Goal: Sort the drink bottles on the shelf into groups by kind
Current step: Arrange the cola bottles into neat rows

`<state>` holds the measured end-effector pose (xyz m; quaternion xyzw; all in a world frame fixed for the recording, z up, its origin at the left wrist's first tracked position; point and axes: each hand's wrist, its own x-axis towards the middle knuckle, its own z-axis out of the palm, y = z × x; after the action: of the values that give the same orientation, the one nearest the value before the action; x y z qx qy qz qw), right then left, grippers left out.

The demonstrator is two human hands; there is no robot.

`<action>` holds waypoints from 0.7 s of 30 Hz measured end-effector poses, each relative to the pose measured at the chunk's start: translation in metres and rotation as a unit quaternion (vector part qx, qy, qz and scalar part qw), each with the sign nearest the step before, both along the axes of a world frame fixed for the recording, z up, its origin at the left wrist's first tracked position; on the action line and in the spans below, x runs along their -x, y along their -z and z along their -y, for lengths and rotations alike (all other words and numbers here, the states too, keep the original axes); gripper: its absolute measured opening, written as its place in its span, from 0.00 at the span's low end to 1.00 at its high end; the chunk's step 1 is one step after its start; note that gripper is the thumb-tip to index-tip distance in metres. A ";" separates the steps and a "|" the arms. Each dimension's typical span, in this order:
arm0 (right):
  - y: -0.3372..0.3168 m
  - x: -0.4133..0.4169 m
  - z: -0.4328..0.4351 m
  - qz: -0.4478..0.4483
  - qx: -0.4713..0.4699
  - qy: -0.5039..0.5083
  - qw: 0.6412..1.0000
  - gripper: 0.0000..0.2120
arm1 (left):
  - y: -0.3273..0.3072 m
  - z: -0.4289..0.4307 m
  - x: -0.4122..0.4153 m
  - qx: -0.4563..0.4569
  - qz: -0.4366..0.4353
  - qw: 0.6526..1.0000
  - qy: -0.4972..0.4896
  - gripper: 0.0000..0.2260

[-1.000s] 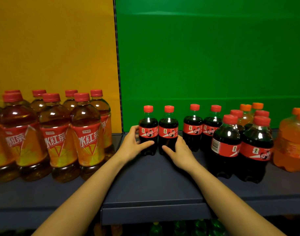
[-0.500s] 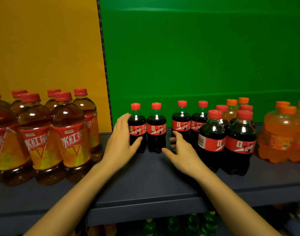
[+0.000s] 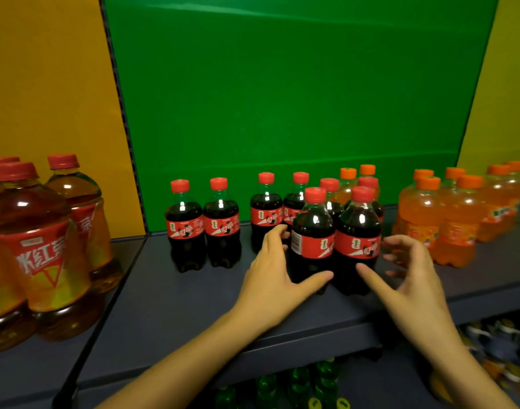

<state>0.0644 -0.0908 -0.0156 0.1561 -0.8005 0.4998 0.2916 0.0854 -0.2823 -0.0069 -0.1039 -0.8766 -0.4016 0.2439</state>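
Small cola bottles with red caps stand on the dark shelf [image 3: 179, 308]. Two of them [image 3: 185, 228] form a pair at the left, apart from the rest. My left hand [image 3: 276, 278] curls around the left side of a front cola bottle [image 3: 311, 231], thumb across its base, fingers apart. My right hand [image 3: 412, 278] is cupped beside the neighbouring front cola bottle [image 3: 357, 234], thumb under it and fingers spread with a gap. More cola bottles [image 3: 264, 214] stand behind. Two orange soda bottles [image 3: 347, 184] stand among them at the back.
Large iced tea bottles [image 3: 37, 249] with red labels crowd the shelf's left end. A group of orange soda bottles [image 3: 453, 225] stands at the right. Green bottles [image 3: 300, 382] show on the shelf below. Yellow and green panels back the shelf.
Both hands left the pair of cola bottles at the left and moved right to the two front cola bottles. The view has shifted rightward too.
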 end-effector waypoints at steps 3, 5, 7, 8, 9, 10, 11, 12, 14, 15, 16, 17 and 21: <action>0.005 0.009 0.000 0.054 -0.005 -0.031 0.998 0.31 | 0.003 -0.011 0.011 -0.032 0.006 0.999 0.000 0.40; 0.008 0.013 0.002 0.069 0.001 -0.047 0.996 0.33 | 0.003 -0.015 0.016 -0.049 0.002 0.999 -0.007 0.39; 0.010 0.016 0.003 0.081 0.012 -0.062 0.995 0.34 | 0.004 -0.017 0.019 -0.057 -0.004 0.998 -0.023 0.36; 0.011 0.017 0.004 0.086 0.014 -0.067 0.994 0.35 | 0.004 -0.018 0.021 -0.059 -0.004 0.998 -0.030 0.35; 0.012 0.018 0.004 0.090 0.012 -0.068 0.994 0.36 | 0.004 -0.019 0.022 -0.060 -0.003 0.998 -0.033 0.34; 0.013 0.019 0.005 0.093 0.008 -0.068 0.993 0.37 | 0.005 -0.020 0.024 -0.058 -0.001 0.998 -0.035 0.33; 0.014 0.020 0.005 0.095 0.005 -0.067 0.993 0.38 | 0.006 -0.021 0.024 -0.054 -0.001 0.998 -0.037 0.32; 0.015 0.021 0.005 0.097 0.003 -0.066 0.993 0.38 | 0.007 -0.021 0.025 -0.051 -0.002 0.998 -0.040 0.31; 0.015 0.022 0.005 0.097 0.008 -0.068 0.993 0.36 | 0.007 -0.021 0.026 -0.055 -0.004 0.998 -0.043 0.30; 0.015 0.022 0.005 0.096 0.015 -0.070 0.993 0.36 | 0.008 -0.020 0.027 -0.060 -0.003 0.997 -0.039 0.29; 0.014 0.021 0.005 0.095 0.022 -0.073 0.993 0.35 | 0.008 -0.019 0.026 -0.069 0.000 0.997 -0.032 0.28; 0.014 0.019 0.004 0.092 0.028 -0.077 0.992 0.34 | 0.008 -0.016 0.025 -0.079 0.004 0.997 -0.022 0.27; 0.014 0.010 -0.002 0.081 0.025 -0.105 0.991 0.30 | 0.007 0.000 0.010 -0.119 0.020 0.993 0.007 0.24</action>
<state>0.0543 -0.0889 -0.0298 0.1910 -0.7881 0.5584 0.1749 0.0754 -0.2819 -0.0143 -0.0728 -0.8266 -0.5066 0.2342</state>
